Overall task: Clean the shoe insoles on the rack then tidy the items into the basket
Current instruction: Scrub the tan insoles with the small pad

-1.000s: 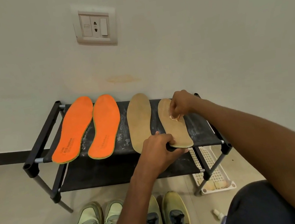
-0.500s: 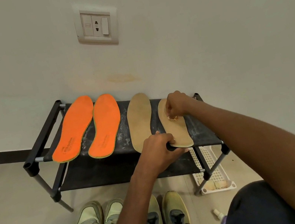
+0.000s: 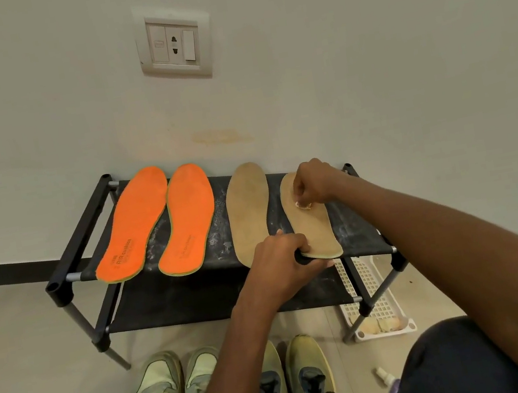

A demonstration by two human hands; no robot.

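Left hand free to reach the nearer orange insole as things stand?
Probably not yet: the left hand grips the rack's front bar, pinning the tan insole's heel. The path to the orange insole looks unobstructed.

The only print that can be read stands on the heel end of the left orange insole, where dark letters run along its length: "AIR cushion" can be made out, with a smaller line of characters beside it that is too fine to read. The right orange insole carries a fainter printed line near its heel, too blurred to tell. The wall switch plate shows a small mark on its left rocker, which cannot be read. The two tan insoles show no lettering.
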